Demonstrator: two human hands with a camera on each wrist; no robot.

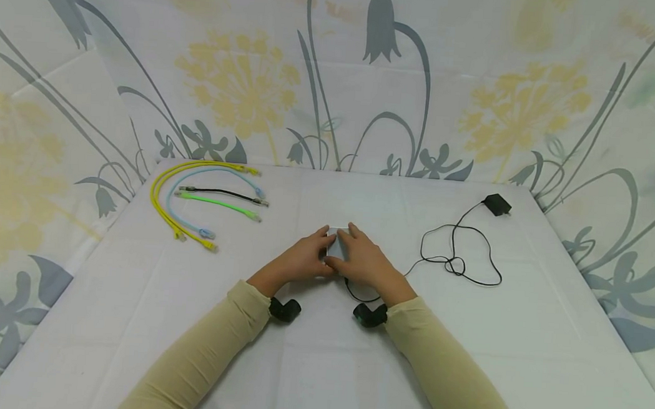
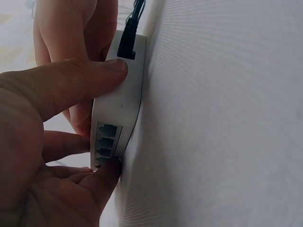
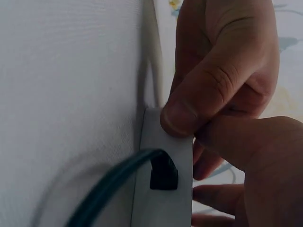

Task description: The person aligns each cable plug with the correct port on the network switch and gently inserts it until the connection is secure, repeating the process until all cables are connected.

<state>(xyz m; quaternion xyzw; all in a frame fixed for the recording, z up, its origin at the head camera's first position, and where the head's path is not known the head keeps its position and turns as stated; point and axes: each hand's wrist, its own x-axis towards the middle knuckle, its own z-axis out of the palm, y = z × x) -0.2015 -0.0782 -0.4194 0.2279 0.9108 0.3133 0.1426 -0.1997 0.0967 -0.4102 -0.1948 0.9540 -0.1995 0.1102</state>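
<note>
A small white network switch (image 1: 337,250) sits between both hands over the middle of the white table. My left hand (image 1: 302,257) grips it, its thumb pressed on the near side and fingers around the side with a row of ports (image 2: 107,141). From the other side my right hand (image 1: 370,262) holds the switch, fingers over its top and far edge, with the thumb at the near upper edge. A black power plug (image 2: 127,43) is seated in the near side, and its cord (image 3: 111,187) bends away. The switch's underside is hidden, close against the cloth.
At the back left lie yellow cables (image 1: 154,197), a light blue cable (image 1: 169,202), a short black cable (image 1: 224,192) and a green cable (image 1: 215,202). The thin cord (image 1: 493,258) loops across the right side to a black power adapter (image 1: 497,205). Patterned cloth (image 1: 333,105) walls the table's back.
</note>
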